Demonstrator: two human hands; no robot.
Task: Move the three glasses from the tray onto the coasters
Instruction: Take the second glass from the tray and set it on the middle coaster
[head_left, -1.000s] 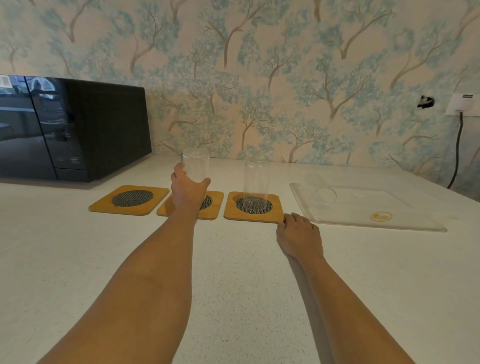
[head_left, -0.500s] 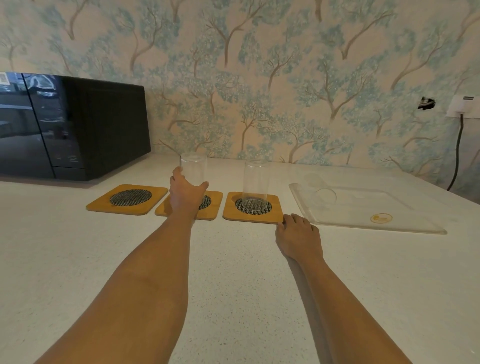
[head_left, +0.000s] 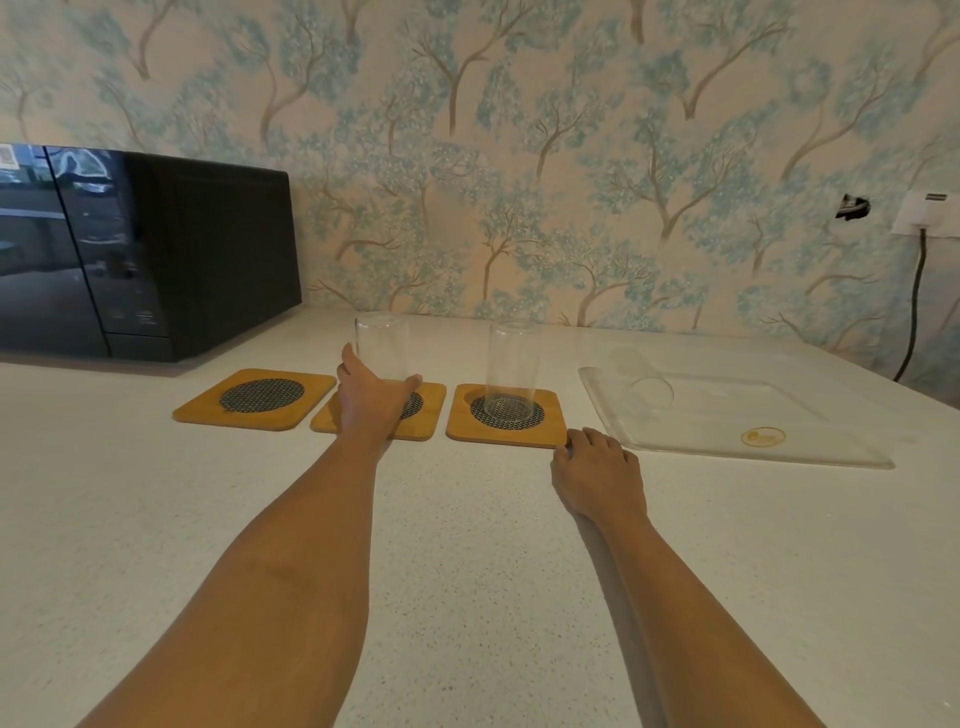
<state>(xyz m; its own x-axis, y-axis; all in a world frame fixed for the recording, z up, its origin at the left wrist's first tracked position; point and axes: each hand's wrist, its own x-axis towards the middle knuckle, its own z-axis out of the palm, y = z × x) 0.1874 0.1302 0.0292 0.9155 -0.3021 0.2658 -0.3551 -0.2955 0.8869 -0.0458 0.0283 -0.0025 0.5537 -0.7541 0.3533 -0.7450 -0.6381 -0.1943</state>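
Three wooden coasters with dark mesh centres lie in a row on the white counter. The left coaster (head_left: 254, 397) is bare. My left hand (head_left: 371, 402) grips the base of a clear glass (head_left: 382, 345), which stands upright over the middle coaster (head_left: 428, 418). A second glass (head_left: 511, 364) stands alone on the right coaster (head_left: 550, 434). The third glass (head_left: 641, 387) lies on its side on the clear tray (head_left: 810, 457) at the right. My right hand (head_left: 597, 467) rests flat on the counter, holding nothing, with its fingertips at the right coaster's front corner.
A black microwave (head_left: 145, 254) stands at the back left, close behind the left coaster. A wall socket with a dark cable (head_left: 917, 291) is at the far right. The patterned wall runs along the counter's back edge.
My left hand has lowered the glass toward the middle coaster and now sits lower around its base. My right hand has stayed in place.
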